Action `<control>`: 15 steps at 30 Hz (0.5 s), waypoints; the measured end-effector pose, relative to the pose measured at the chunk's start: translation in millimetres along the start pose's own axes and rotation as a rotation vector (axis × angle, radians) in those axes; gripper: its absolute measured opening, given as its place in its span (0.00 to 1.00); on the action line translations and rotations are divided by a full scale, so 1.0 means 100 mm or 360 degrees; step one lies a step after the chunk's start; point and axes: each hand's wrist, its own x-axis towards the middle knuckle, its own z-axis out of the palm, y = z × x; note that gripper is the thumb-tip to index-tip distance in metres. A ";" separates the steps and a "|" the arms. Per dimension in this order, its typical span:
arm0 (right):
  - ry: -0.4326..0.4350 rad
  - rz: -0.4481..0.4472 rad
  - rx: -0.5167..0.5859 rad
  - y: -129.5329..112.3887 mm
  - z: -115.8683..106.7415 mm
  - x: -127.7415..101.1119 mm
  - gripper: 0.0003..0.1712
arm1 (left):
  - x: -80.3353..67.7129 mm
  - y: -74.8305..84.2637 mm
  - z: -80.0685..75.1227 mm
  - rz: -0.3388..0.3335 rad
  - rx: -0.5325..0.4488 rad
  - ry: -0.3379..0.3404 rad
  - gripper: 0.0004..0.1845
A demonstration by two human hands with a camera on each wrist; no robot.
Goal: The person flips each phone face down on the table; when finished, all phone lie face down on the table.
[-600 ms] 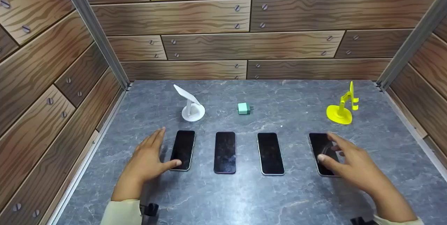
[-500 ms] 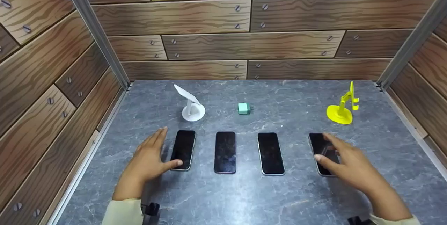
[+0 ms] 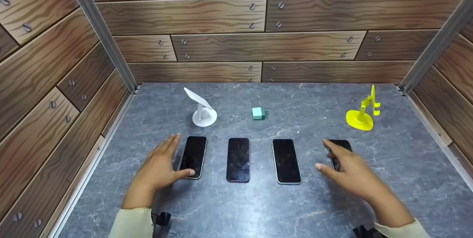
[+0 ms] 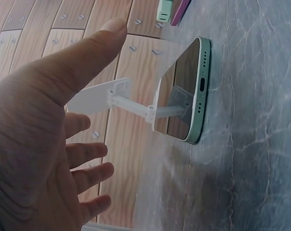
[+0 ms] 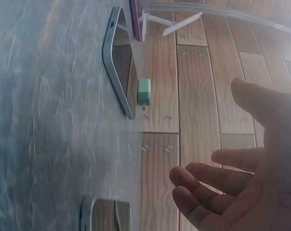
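The left hand (image 3: 157, 166), fingers spread and holding nothing, hovers over the green-edged, black-screened rectangular phone (image 3: 194, 156); the right hand (image 3: 349, 169) — fingers loosely bent, holding nothing — hangs above the far-right black-screened rectangular phone (image 3: 343, 143). Both phones lie flat on the grey, marbled tabletop (image 3: 210, 208), well apart.

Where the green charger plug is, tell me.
In the head view, the green charger plug lies right of the white stand, nearer it than the yellow stand, beyond the two middle phones.
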 end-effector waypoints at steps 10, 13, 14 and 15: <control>0.0021 -0.0078 0.0067 -0.13 0.12 0.03 0.49 | 0.01 0.02 0.05 -0.0001 -0.0046 -0.0060 0.68; 0.0039 -0.0098 0.0073 -0.15 0.15 0.05 0.48 | 0.02 0.01 0.06 -0.0004 -0.0053 -0.0071 0.68; 0.0037 -0.0100 0.0076 -0.17 0.16 0.06 0.48 | 0.02 0.00 0.06 -0.0008 -0.0059 -0.0075 0.68; 0.0036 -0.0102 0.0076 -0.18 0.17 0.07 0.48 | 0.03 0.00 0.07 -0.0013 -0.0062 -0.0078 0.68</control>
